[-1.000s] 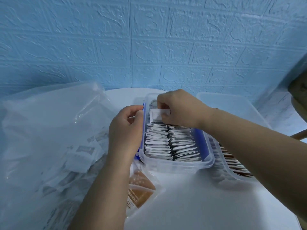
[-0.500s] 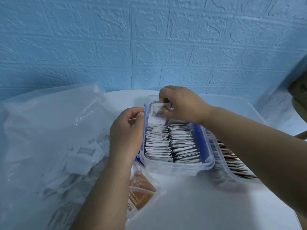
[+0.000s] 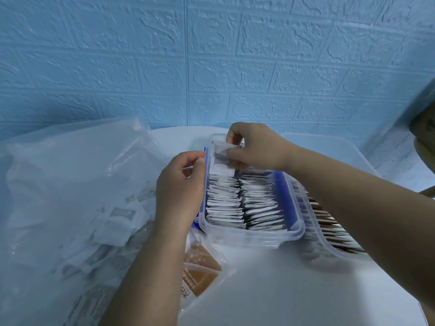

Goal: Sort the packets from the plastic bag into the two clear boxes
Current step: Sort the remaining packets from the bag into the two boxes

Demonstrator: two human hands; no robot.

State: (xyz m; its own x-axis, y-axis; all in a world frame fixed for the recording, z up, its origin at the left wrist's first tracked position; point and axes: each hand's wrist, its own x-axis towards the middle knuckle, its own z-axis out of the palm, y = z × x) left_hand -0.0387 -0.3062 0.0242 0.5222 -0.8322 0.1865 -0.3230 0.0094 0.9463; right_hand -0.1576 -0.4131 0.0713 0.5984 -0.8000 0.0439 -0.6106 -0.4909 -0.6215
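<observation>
A blue wall (image 3: 211, 62) embossed with a brick pattern stands behind a white table (image 3: 294, 285) that carries everything. On the left of the table slumps a large translucent plastic bag (image 3: 70, 184), with white packets (image 3: 122, 214) showing dimly through its film. A brown packet (image 3: 200, 274) lies at the near edge of the bag, close to the left forearm. Near the middle sits a clear box (image 3: 254, 236) with blue clips along its long sides; it is packed with two rows of white packets standing on edge (image 3: 244, 203). Touching its right side is a second clear box (image 3: 329, 250), holding brown-edged packets (image 3: 329, 222) set upright in the same way (its far end is hidden behind the right forearm). Beyond it rests a pale flat tray or lid (image 3: 329, 147); which of the two it is cannot be made out. The right hand (image 3: 256, 147) reaches over the far end of the middle box and pinches a single white packet (image 3: 221, 158) between thumb and fingers, holding it upright just above the left row. The left hand (image 3: 181, 191) is curled against the box's left rim, thumb and forefinger pressed together near the blue clip; whether they grip anything cannot be told.
</observation>
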